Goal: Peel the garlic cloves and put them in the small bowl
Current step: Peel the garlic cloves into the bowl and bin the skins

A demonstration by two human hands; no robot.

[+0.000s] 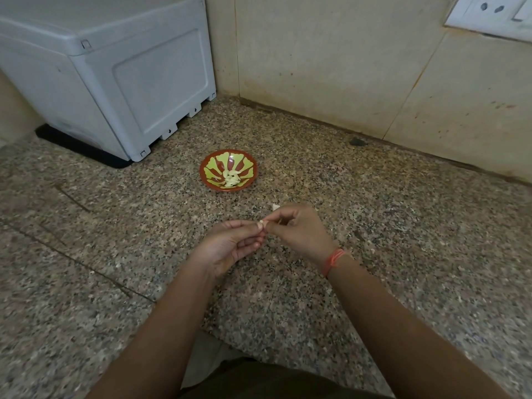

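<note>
Counter: speckled granite worktop (115, 240) meeting a beige tiled wall (345, 67) in a corner; the work is done above the stone, so loose skin can drop there and not into the bowl.
Clove: one garlic clove (262, 224) is held in the air between the tips of both hands, short of the bowl. Only a small pale part shows, so I cannot tell how much skin is on it.
Left hand: the left hand (230, 246) is palm up, with thumb and forefinger pinching the clove. The other fingers curl loosely below, perhaps to catch it if it slips.
Right hand: the right hand (299, 228) pinches the same clove from the other side, with the other fingers folded in. It looks like a pull on the skin.
Wrist: an orange thread band (334, 259) is on the right wrist.
Scrap: a small white scrap (275, 207), probably skin, lies on the worktop just behind the right hand.
Bowl: the small bowl (253, 164), red with a yellow-green pattern, stands beyond the hands, apart from them but straight ahead for an easy drop.
Contents: several peeled cloves (231, 178) lie in its centre, so the task seems partly done.
Further out: a grey plastic appliance (115, 76) is at back left and a wall socket (489, 12) at top right.
</note>
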